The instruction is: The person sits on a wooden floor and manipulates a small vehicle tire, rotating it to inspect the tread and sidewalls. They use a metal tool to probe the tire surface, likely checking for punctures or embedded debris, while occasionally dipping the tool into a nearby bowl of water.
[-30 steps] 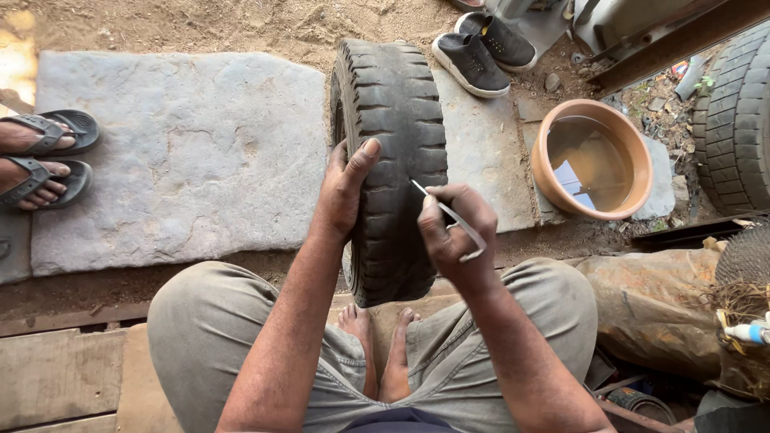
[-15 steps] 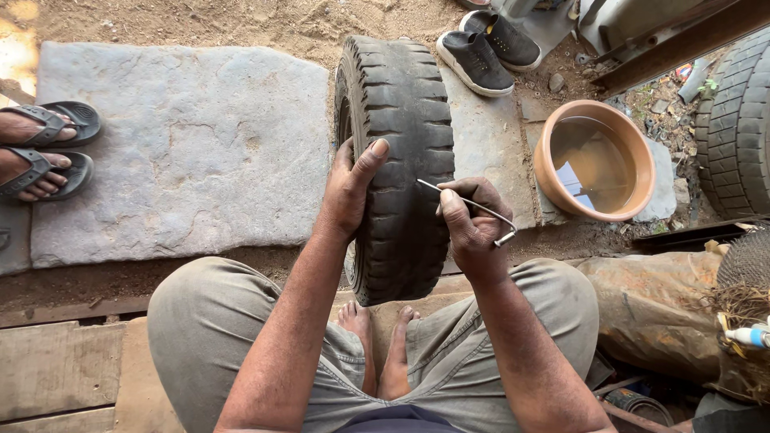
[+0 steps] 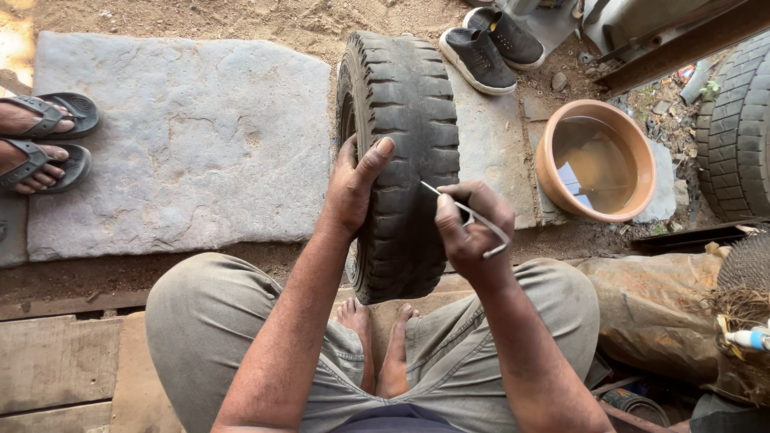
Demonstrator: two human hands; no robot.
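A black, deeply treaded tyre [image 3: 405,120] stands upright between my knees, its lower end near my bare feet. My left hand [image 3: 354,186] grips its left edge, thumb laid over the tread. My right hand [image 3: 469,232] is closed around a thin metal wire tool [image 3: 464,210] with a looped end; the tool's tip touches the tread at the tyre's right side.
A terracotta bowl of water [image 3: 595,159] sits right of the tyre. Dark shoes [image 3: 489,48] lie behind it. A large flat stone slab [image 3: 176,144] is on the left, with another person's sandalled feet [image 3: 40,140] at its edge. Another tyre [image 3: 738,128] stands far right.
My right hand has turned and lowered the wire tool, bringing its tip against the tread. My left hand stays on the tyre's edge.
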